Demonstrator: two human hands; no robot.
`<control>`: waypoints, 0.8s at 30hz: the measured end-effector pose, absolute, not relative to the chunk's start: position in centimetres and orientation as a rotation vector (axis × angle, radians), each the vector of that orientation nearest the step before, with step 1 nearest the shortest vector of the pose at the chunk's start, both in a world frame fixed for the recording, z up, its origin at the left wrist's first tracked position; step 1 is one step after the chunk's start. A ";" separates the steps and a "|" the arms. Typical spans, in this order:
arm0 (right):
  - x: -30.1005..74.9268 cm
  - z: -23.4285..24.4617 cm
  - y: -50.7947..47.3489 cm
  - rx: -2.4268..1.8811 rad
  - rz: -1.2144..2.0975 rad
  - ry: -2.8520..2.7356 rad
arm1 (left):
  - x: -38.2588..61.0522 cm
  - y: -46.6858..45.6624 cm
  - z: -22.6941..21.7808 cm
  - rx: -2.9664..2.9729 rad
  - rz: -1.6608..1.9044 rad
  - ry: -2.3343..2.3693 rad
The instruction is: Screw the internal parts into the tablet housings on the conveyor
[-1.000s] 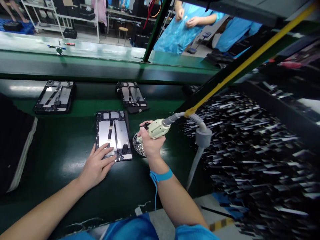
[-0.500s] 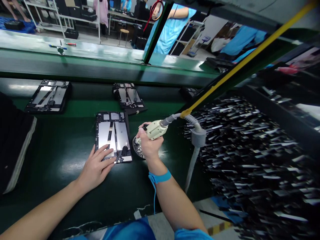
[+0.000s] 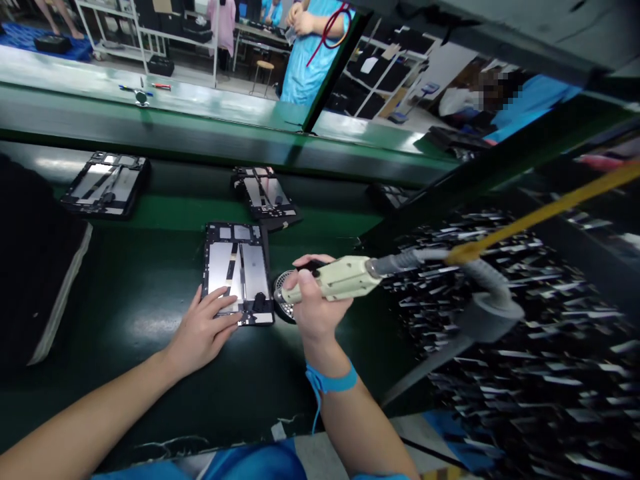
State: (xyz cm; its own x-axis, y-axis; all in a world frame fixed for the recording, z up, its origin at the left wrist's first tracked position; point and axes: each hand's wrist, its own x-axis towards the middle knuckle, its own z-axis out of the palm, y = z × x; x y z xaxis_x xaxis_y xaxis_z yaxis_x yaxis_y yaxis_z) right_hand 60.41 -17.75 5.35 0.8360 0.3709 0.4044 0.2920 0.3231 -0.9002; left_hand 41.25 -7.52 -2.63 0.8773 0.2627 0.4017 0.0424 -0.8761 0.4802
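My left hand (image 3: 203,332) lies flat, fingers spread, on the near left corner of an opened tablet frame (image 3: 239,267) on the dark green belt. My right hand (image 3: 314,308) grips a cream powered screwdriver (image 3: 336,280), held nearly level with its tip pointing left toward the frame's near right corner. A grey hose (image 3: 450,267) and a yellow cable (image 3: 550,210) run off to the right from the tool. A small round perforated dish (image 3: 283,304) sits just right of the frame, partly behind my right hand. A blue strap (image 3: 331,383) circles my right wrist.
Two more opened tablet frames lie farther back on the belt (image 3: 107,183) (image 3: 264,191). A black bin of many small parts (image 3: 525,333) fills the right side. A dark pad (image 3: 30,267) sits at the left. People in blue coats (image 3: 310,47) work beyond the green rail.
My right hand tilted the screwdriver flatter and lifted it slightly; its hose and cable swung lower and rightward. My left hand stayed on the frame. The view shifted a little.
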 end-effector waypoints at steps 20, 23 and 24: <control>56.2 3.7 -18.3 -1.241 0.383 -0.887 | 41.3 -7.5 -2.3 2.535 0.628 0.220; 56.0 3.6 -18.3 -1.243 0.367 -0.886 | 41.3 -7.5 -2.3 2.536 0.628 0.225; 56.0 3.6 -18.3 -1.244 0.362 -0.885 | 41.3 -7.5 -2.3 2.536 0.625 0.227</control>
